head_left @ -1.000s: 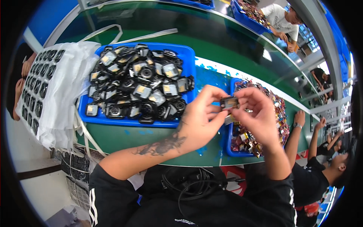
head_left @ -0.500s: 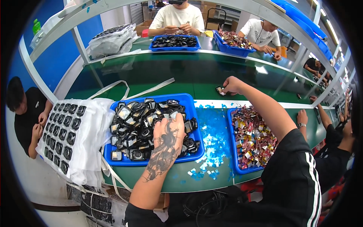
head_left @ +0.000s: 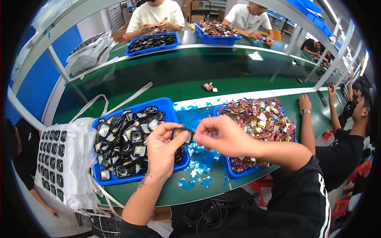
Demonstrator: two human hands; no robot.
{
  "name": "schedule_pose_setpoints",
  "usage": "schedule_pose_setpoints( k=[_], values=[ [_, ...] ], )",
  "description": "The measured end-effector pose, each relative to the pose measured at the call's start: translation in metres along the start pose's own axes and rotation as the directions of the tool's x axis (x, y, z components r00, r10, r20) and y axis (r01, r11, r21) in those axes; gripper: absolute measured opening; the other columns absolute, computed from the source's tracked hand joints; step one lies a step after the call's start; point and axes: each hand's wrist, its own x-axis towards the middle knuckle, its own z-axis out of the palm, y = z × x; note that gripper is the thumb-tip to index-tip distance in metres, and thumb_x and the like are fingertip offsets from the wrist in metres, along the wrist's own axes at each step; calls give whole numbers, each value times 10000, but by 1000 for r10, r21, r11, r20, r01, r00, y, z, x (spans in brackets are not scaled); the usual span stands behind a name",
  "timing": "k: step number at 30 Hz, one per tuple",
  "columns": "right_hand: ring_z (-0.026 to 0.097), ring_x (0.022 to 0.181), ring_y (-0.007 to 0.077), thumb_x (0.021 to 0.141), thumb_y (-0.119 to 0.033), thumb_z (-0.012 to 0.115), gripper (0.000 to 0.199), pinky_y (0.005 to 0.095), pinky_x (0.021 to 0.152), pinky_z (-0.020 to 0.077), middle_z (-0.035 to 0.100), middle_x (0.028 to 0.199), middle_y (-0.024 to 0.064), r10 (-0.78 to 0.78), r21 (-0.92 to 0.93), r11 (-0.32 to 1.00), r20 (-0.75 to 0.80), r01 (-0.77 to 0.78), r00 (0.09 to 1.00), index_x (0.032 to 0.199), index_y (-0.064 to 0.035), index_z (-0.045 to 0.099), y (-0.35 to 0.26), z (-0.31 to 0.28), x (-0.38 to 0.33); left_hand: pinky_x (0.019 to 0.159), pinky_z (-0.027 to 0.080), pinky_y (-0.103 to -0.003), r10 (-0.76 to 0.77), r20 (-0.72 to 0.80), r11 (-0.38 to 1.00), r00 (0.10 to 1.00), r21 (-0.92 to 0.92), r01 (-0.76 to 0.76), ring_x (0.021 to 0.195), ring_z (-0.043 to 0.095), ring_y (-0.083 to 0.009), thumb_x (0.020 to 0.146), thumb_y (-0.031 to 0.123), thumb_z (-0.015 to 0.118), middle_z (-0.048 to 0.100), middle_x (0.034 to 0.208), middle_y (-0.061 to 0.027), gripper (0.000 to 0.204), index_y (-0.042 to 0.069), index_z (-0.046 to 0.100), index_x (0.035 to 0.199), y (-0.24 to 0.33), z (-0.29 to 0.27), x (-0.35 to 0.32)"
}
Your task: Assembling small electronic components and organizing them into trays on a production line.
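My left hand [head_left: 162, 152] holds a small black case [head_left: 182, 135], rounded like a watch body, between thumb and fingers. My right hand [head_left: 227, 137] is closed in a pinch right at the case's right edge; what its fingertips grip, if anything, is too small to make out. Left of and below the case, a blue tray [head_left: 170, 109] is heaped with similar black cases [head_left: 137, 137]. Beyond my right hand stands another blue tray [head_left: 235, 173], full of reddish circuit pieces [head_left: 260, 119] with silver and yellow parts. Small blue film scraps [head_left: 200, 168] litter the table between the trays.
A circuit piece [head_left: 208, 86] lies on the green belt [head_left: 158, 73] ahead. White padded sheets [head_left: 75, 158] bearing rows of black cases stand at the left. Co-workers sit across the belt and at the right, one forearm [head_left: 306, 123] near the right tray. Metal frame bars [head_left: 59, 61] rise around.
My left hand has come out of the black-case tray with a case. My right hand has drawn back from the belt to the case, leaving the circuit piece lying there. The view has shifted.
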Motion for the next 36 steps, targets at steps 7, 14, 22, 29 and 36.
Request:
schedule_pose_setpoints(
  k=[7,14,22,29,36],
  values=[
    [635,879,299,768,-210,731,201,401,806,495,669,888,135,-56,-865,497,-109,-67,992,894,-56,708,37,-117,9,779,542,-304,-159,67,951,985,-257,171,815,630,-171,929,71,570,641,930,-118,140,-22,595,1030,-9,4,-3],
    [621,907,307,766,-212,735,212,396,833,483,663,888,143,-17,-790,609,75,70,997,893,-43,719,62,-111,34,761,531,-349,-216,62,966,974,-132,222,803,627,-195,950,106,526,604,1050,-150,399,65,387,1322,-12,4,-3],
    [654,763,209,821,-142,672,146,339,707,513,690,809,113,-83,-558,826,-264,-82,961,840,-2,711,23,-120,-5,743,496,-267,-153,124,986,980,-49,161,858,594,-139,932,67,533,574,1061,-92,414,80,404,1325,-11,2,-2],
    [548,691,21,866,-59,654,84,169,601,418,632,781,-6,-83,-93,995,-509,42,857,908,3,616,17,-99,-41,643,437,-204,81,228,915,970,370,-163,804,546,-89,966,133,500,568,1041,-64,260,30,589,1188,-14,-3,-6],
    [549,725,56,855,-34,646,71,210,659,448,596,783,14,-87,-16,996,-301,87,950,861,3,585,4,-7,-40,683,408,-233,30,413,825,910,504,-256,846,503,-84,723,153,794,547,954,-14,266,82,715,967,-3,14,-15]
  ],
)
